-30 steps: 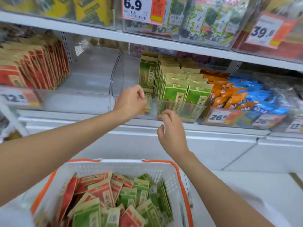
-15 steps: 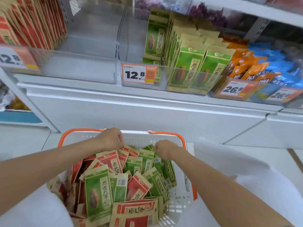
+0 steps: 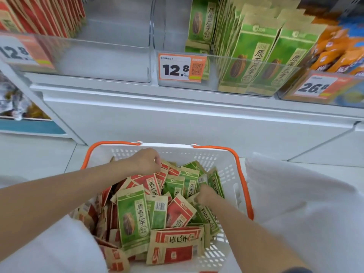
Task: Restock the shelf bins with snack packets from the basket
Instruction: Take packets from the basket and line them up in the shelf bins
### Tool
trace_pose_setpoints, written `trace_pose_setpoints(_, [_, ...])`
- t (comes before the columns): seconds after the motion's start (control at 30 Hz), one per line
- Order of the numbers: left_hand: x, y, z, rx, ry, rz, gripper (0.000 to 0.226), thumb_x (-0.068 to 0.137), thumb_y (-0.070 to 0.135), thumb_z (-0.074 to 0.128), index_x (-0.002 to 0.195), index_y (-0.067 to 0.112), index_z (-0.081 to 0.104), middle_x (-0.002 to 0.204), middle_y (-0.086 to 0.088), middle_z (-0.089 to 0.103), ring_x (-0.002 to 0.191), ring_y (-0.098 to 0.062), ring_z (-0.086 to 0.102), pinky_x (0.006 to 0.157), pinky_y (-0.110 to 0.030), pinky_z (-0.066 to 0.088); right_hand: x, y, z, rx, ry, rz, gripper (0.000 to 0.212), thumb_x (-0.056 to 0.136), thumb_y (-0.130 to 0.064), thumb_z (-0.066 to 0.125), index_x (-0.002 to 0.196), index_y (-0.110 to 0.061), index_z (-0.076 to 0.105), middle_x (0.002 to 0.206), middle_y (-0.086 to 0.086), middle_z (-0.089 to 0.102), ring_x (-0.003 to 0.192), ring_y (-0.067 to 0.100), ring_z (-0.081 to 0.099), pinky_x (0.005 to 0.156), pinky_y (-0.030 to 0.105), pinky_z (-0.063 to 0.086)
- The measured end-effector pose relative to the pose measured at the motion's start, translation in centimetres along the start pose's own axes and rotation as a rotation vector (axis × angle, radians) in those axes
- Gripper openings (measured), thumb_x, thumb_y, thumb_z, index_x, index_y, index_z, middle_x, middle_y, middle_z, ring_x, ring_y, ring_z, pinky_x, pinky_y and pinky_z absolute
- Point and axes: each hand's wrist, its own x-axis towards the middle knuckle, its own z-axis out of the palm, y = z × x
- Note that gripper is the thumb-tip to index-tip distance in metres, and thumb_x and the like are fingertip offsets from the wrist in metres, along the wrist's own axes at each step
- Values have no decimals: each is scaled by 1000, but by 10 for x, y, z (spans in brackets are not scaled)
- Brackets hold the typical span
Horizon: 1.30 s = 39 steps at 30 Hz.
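The head camera is the only view, and it looks down from above. The white basket (image 3: pixel 226 164) sits low in front of the shelf. It is full of snack packets, with red packets (image 3: pixel 175 245) and green packets (image 3: pixel 133 215) all mixed up and lying every which way. Up on the shelf, the green bin (image 3: pixel 216 62) has a green stack (image 3: pixel 254 56) on its right side. Behind the price tag (image 3: pixel 177 68) on its left there is a free gap. The bin beside it (image 3: pixel 110 62) holds a red stack (image 3: pixel 49 14) at its left end and has lots of room.

What could go wrong? The colours are jumbled, so I think a red packet could get picked by mistake and land in the green bin (or the other way round). The packets are flat and look slippery, and they lie on top of each other. Lifting one may drag others along, and they could tip over the rim. A big bunch might also slide apart on the way up.

The left grip (image 3: pixel 146 161) is at the far side of the pile with its fingers bent, right at the top edge of a red packet. I cannot tell if it is pinching it. The right grip (image 3: pixel 204 196) is pushed in among the green packets on the right side. Its fingers curl down out of sight, so I cannot tell if it holds one.
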Motion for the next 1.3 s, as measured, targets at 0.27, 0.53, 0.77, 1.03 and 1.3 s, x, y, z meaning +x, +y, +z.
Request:
trace_pose_setpoints(0.27, [-11,21,-2,-48,-3,63,14,91,4,55,97,4,68,71,8,57,51,-1,48,39,-7,33,-32,-20,-71,-139,167,-152,20,88,-14,63,69,-10,56,64,1,51,60,15,54,59,26,53])
trace_pose_setpoints(0.53, [-17,47,10,-116,15,261,82,80,41,77,146,18,34,150,-3,36,133,-19,40,103,-31,40,-121,-61,-171,186,324,-196,22,79,-10,62,59,-2,65,55,7,61,53,16,55,51,23,44])
trace_pose_setpoints(0.77, [-23,73,4,-398,211,421,51,87,14,68,131,21,42,108,5,59,104,-17,58,84,-20,45,-171,-101,-195,800,200,-349,17,89,-17,65,79,-3,70,63,5,66,47,9,50,50,20,34])
trace_pose_setpoints(1.03, [-20,74,-25,-940,-33,240,32,89,0,64,118,12,62,107,-6,73,99,-20,70,83,-36,57,-162,-105,-214,583,462,-466,21,91,-15,62,112,-12,60,87,-2,60,78,13,58,62,20,42])
trace_pose_setpoints(1.3, [-21,82,-44,-829,210,292,28,95,14,59,123,13,56,110,-7,70,98,-21,69,78,-31,57,-153,-104,-216,426,580,-490,12,90,-12,61,101,-14,57,79,-4,56,76,16,56,59,25,42])
